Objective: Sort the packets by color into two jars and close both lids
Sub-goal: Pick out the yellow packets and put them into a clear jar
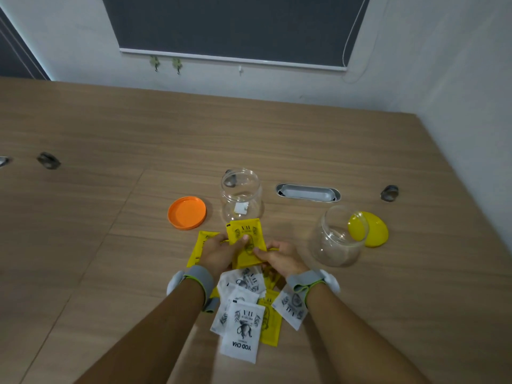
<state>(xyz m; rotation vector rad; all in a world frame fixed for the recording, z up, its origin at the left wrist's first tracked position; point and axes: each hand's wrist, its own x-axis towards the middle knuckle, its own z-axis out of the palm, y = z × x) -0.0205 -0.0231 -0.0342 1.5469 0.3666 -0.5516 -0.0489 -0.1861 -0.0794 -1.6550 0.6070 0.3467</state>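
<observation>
Both hands hold one yellow packet (245, 234) just above the table: my left hand (220, 252) pinches its left side and my right hand (279, 257) grips its lower right corner. Another yellow packet (201, 245) lies partly under my left hand. A heap of white packets (242, 320) and yellow packets (270, 325) sits between my forearms. Beyond the held packet stands an open clear jar (241, 195), with its orange lid (187, 212) lying to its left. A second open jar (336, 239) stands at the right, its yellow lid (372, 230) behind it.
A metal cable slot (308, 192) is set into the wooden table (110, 162) behind the jars. Round grommets (389, 193) (49, 160) sit right and far left. A wall with a dark blind (235, 26) closes off the far edge.
</observation>
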